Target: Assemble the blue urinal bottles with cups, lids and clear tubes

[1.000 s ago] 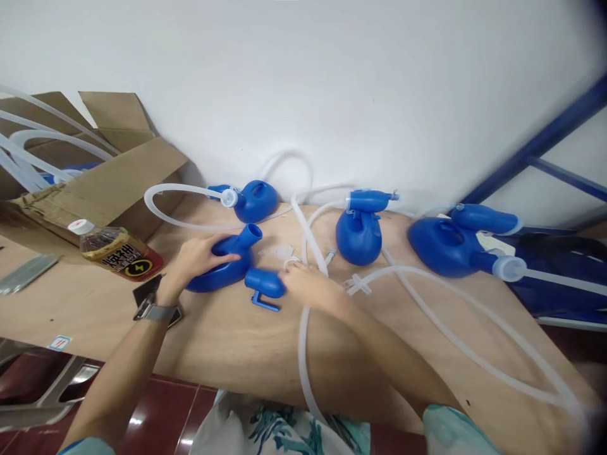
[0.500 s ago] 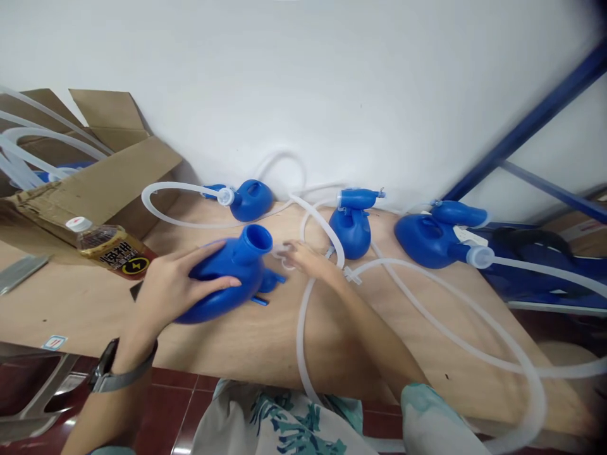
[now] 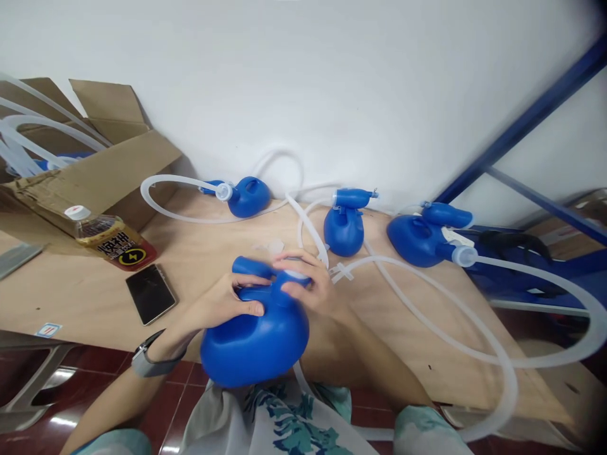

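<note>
A blue plastic urinal bottle (image 3: 258,351) is held tilted at the table's near edge, its neck toward the right. My left hand (image 3: 227,306) grips it by the handle, thumb over the top. At the bottle's mouth, my right hand (image 3: 315,284) has its fingers curled round a white cap (image 3: 298,275), partly hidden by them. Just beyond the bottle lies a blue tubular part (image 3: 251,268), partly covered by my left hand. A small translucent disc (image 3: 275,246) rests on the table past my right fingertips.
Blue bottles with clear hoses stand along the wall: one at left (image 3: 249,197), one in the middle (image 3: 344,232), one at right (image 3: 417,240). A hose (image 3: 455,309) loops across the right side. At left are a carton (image 3: 128,170), a drink bottle (image 3: 114,240) and a phone (image 3: 150,294).
The bottle has come nearer to my body and turned, with my left hand on it. My right hand has moved from the tabletop to the bottle's mouth, bringing the white cap there.
</note>
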The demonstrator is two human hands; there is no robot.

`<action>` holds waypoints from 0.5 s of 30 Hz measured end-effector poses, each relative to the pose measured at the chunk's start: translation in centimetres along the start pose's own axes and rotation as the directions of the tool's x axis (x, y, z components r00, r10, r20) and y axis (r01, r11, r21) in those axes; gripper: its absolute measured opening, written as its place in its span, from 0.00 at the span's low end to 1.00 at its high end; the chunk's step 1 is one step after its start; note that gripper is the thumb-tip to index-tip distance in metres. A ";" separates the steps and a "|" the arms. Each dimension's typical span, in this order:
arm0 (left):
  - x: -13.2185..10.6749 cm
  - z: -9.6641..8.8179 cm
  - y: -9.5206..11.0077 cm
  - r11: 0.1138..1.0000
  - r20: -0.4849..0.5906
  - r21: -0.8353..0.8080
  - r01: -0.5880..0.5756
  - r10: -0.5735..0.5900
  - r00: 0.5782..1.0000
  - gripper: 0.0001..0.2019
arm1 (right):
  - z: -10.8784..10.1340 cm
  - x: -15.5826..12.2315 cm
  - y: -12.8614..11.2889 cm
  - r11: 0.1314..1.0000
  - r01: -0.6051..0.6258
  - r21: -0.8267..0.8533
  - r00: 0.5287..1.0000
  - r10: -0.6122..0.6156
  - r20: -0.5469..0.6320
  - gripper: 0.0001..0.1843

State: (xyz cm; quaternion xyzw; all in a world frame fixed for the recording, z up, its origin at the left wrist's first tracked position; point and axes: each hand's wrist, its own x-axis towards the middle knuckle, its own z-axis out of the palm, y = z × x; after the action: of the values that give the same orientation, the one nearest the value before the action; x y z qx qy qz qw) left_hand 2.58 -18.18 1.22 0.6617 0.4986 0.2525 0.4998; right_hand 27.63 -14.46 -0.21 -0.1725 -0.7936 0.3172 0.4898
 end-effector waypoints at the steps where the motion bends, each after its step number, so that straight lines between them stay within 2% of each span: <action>1: 0.0 0.3 -0.2 0.999 0.009 -0.048 0.006 -0.005 1.000 0.35 | -0.1 0.0 0.0 1.000 0.015 -0.003 1.000 -0.015 -0.006 0.20; 4: -0.1 0.8 -0.6 0.984 0.050 -0.169 0.049 -0.041 0.998 0.34 | -0.3 0.0 0.1 0.999 0.036 -0.012 0.998 -0.037 -0.046 0.20; 9: -1.0 1.4 -0.7 0.930 0.108 -0.319 0.182 -0.155 0.982 0.41 | 0.6 -0.8 0.5 0.996 -0.057 -0.071 0.981 0.043 -0.189 0.21; 15: -2.0 2.6 -1.4 0.833 0.237 -0.450 0.321 -0.235 0.943 0.45 | 1.1 -2.7 0.7 0.999 0.011 -0.046 0.993 -0.016 -0.114 0.36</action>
State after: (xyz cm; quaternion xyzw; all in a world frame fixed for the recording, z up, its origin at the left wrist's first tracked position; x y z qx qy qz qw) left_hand 3.44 -21.09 -0.68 0.4555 0.4659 0.2354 0.7211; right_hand 27.82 -15.86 -2.85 -0.1960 -0.7724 0.2854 0.5325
